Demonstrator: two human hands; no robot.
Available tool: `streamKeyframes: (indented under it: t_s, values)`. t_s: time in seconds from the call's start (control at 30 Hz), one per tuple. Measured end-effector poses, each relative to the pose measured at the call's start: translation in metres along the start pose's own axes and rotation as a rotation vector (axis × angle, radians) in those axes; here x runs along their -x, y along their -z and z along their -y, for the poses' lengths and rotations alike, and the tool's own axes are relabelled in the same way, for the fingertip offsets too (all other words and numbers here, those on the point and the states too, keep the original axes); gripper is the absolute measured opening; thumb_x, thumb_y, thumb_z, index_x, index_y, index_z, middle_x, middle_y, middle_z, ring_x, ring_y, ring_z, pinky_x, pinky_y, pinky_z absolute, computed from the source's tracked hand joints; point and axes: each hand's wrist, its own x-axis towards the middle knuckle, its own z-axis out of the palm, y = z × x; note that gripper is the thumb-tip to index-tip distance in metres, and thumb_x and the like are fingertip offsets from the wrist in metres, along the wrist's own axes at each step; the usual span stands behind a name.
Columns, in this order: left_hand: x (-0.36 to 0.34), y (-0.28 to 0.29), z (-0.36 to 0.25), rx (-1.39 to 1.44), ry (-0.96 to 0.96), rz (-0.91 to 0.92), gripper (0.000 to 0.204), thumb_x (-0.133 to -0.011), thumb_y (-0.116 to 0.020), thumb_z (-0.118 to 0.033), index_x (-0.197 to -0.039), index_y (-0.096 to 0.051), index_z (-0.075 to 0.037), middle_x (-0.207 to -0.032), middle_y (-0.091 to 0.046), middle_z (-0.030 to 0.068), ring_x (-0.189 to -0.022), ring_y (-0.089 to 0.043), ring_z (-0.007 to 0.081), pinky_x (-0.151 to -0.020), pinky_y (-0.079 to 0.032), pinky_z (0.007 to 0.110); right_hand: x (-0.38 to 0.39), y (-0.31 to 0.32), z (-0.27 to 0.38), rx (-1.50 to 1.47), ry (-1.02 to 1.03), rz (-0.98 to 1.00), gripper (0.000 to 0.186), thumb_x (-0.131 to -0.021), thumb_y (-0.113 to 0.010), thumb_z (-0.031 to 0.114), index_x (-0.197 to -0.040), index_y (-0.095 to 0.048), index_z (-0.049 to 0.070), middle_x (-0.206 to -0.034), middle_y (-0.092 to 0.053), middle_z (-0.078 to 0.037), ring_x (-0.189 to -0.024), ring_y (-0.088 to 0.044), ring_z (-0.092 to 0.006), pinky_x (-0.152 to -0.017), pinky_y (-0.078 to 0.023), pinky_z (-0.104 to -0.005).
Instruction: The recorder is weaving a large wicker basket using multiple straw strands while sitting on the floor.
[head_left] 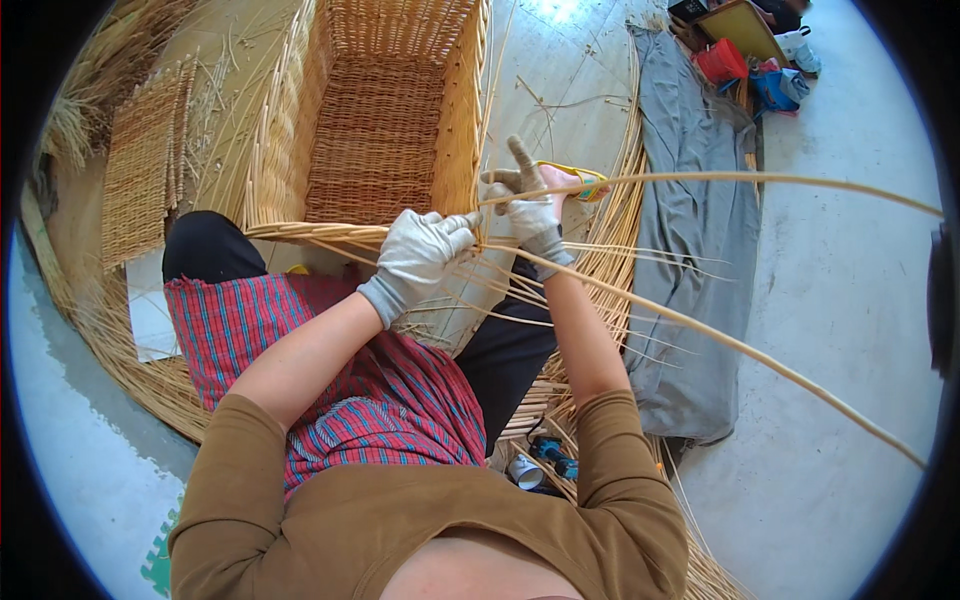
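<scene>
Head view. Large rectangular wicker basket point(375, 120) lies on the floor w/ its open mouth facing the person, near rim across the lap. Both hands gloved, working at the basket's right front corner.

Left hand point(418, 255): grey work glove, fingers curled tight and pressed together, gripping the rim border at the corner. Fingertips point right, close to the other hand.

Right hand point(532, 205): grey glove, index finger raised, remaining fingers closed around a long willow rod point(760, 180) that arcs out right, well past the hand. A small yellow-handled tool point(580, 180) sits in the same hand behind the rod; its working end is hidden, type can't be told.

A second long rod point(720, 335) runs from the corner down-right toward the frame edge. Several thinner rods fan out between the two.

Surroundings: flat woven wicker panel point(140, 170) lies left of the basket, apart from it. Loose willow bundles point(120, 340) curve round the person's left side. Grey cloth point(700, 250) spread on the floor to the right, partly under the rods. Red container point(722, 62) plus blue items top right, well apart. Red plaid apron point(330, 370) covers the lap. Small blue-white objects near the right knee, too small to ID.
</scene>
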Motion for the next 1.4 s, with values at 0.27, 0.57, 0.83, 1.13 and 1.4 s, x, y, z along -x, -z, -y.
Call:
streamKeyframes:
  t_s: [0.27, 0.57, 0.83, 1.13, 1.4]
  values:
    - [-0.004, 0.000, 0.003, 0.007, -0.029, 0.055, 0.013, -0.087, -0.057, -0.023, -0.093, -0.064, -0.015, -0.122, -0.067, 0.0035, -0.078, -0.064, 0.0187, -0.067, -0.044, 0.036, -0.025, -0.031, -0.024, -0.062, -0.138, -0.251, 0.030, -0.083, -0.077, 0.010, -0.108, -0.060, 0.010, -0.088, -0.058, 0.003, -0.073, -0.051, -0.0075, -0.062, -0.042, -0.0202]
    - [-0.010, 0.011, -0.001, 0.117, 0.062, 0.143, 0.028, -0.079, -0.070, -0.027, -0.103, -0.067, -0.015, -0.089, -0.068, 0.0039, -0.080, -0.065, 0.0210, -0.070, -0.045, 0.036, -0.025, -0.030, -0.003, 0.164, 0.003, -0.192, 0.016, -0.084, -0.073, 0.008, -0.097, -0.064, 0.009, -0.084, -0.064, 0.003, -0.074, -0.055, -0.0061, -0.066, -0.047, -0.0231]
    - [-0.005, 0.003, -0.005, 0.207, 0.179, -0.071, 0.010, -0.076, -0.073, -0.024, -0.083, -0.070, -0.018, -0.087, -0.070, -0.0021, -0.080, -0.064, 0.0190, -0.081, -0.042, 0.038, -0.017, 0.029, -0.015, -0.110, -0.072, 0.558, 0.073, -0.095, -0.059, 0.038, -0.153, -0.027, 0.007, -0.152, -0.039, -0.005, -0.130, -0.044, -0.0175, -0.108, -0.037, -0.0333]
    - [0.003, 0.007, -0.003, 0.148, 0.131, -0.050, 0.010, -0.079, -0.068, -0.029, -0.085, -0.068, -0.021, -0.083, -0.066, -0.0044, -0.078, -0.062, 0.0161, -0.073, -0.038, 0.038, 0.026, 0.002, 0.005, 0.206, 0.105, 0.418, 0.109, -0.070, -0.085, 0.047, -0.149, -0.026, -0.001, -0.146, -0.040, -0.017, -0.135, -0.041, -0.0267, -0.110, -0.038, -0.0401]
    - [0.001, 0.000, -0.002, 0.110, 0.124, 0.038, 0.017, -0.079, -0.070, -0.035, -0.082, -0.066, -0.018, -0.078, -0.061, 0.0014, -0.078, -0.062, 0.0216, -0.072, -0.040, 0.038, 0.022, -0.021, -0.032, 0.138, 0.102, -0.057, 0.047, -0.085, -0.079, 0.022, -0.121, -0.056, 0.003, -0.108, -0.062, -0.002, -0.095, -0.057, -0.0101, -0.083, -0.050, -0.0281]
